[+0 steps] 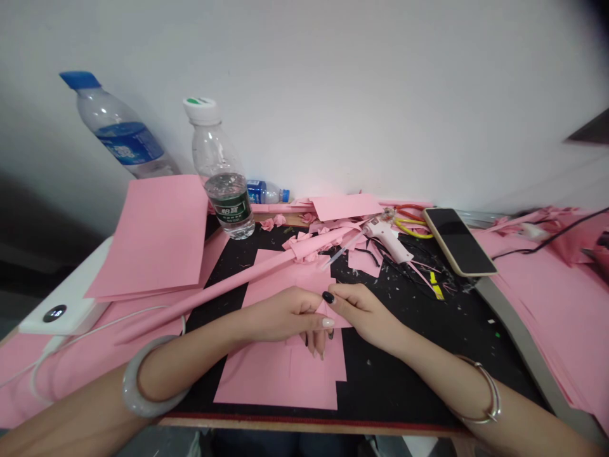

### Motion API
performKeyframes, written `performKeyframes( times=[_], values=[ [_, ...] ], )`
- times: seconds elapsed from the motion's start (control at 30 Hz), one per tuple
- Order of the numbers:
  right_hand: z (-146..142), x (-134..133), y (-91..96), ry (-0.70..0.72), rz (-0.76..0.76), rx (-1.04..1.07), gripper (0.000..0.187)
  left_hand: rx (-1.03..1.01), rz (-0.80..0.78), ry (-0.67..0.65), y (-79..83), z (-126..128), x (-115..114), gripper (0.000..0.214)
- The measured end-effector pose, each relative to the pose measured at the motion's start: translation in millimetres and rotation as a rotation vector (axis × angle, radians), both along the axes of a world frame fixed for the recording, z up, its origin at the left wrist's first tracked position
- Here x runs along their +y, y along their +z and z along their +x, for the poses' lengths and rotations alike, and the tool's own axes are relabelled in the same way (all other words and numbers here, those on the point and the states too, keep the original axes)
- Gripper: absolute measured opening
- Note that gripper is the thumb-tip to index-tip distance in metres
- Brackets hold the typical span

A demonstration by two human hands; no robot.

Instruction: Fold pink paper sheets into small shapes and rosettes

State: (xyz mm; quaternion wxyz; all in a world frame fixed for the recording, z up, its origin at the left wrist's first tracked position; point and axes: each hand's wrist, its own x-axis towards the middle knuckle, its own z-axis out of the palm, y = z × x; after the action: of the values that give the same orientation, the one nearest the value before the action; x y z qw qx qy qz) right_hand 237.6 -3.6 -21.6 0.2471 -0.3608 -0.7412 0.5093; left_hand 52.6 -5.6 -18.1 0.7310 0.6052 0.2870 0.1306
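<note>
My left hand (285, 314) and my right hand (364, 311) meet above a black mat (399, 374). Between their fingertips is a small folded piece of pink paper (333, 312), pinched by both hands. Under them lie cut pink paper sheets (280, 374). A long rolled pink paper tube (223, 295) runs diagonally to the left of my left hand without touching it. Beyond my right hand sits a white hot glue gun (385, 238) with a clear glue stick (345, 251).
Behind the mat stand clear plastic bottles (219, 168) against a white wall, with a stack of pink paper (155, 238) to the left. Yellow-handled scissors (412, 222), a phone (459, 241), pink scraps (304, 244) and more pink sheets (561, 311) lie to the right and rear.
</note>
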Motion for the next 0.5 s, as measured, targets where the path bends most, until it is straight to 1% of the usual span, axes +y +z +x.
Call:
performKeyframes(
  times=[0.17, 0.27, 0.5],
  values=[
    [-0.8, -0.9, -0.8, 0.007, -0.007, -0.012, 0.043, 0.004, 0.011, -0.031, 0.2, 0.0, 0.0, 0.034],
    [-0.8, -0.9, -1.3, 0.008, 0.006, -0.022, 0.042, -0.008, 0.007, -0.037, -1.1, -0.8, -0.1, 0.031],
    [-1.3, -1.3, -0.5, -0.001, 0.038, -0.072, 0.037, -0.02, -0.007, -0.043, -3.7, -1.6, 1.0, 0.029]
  ],
)
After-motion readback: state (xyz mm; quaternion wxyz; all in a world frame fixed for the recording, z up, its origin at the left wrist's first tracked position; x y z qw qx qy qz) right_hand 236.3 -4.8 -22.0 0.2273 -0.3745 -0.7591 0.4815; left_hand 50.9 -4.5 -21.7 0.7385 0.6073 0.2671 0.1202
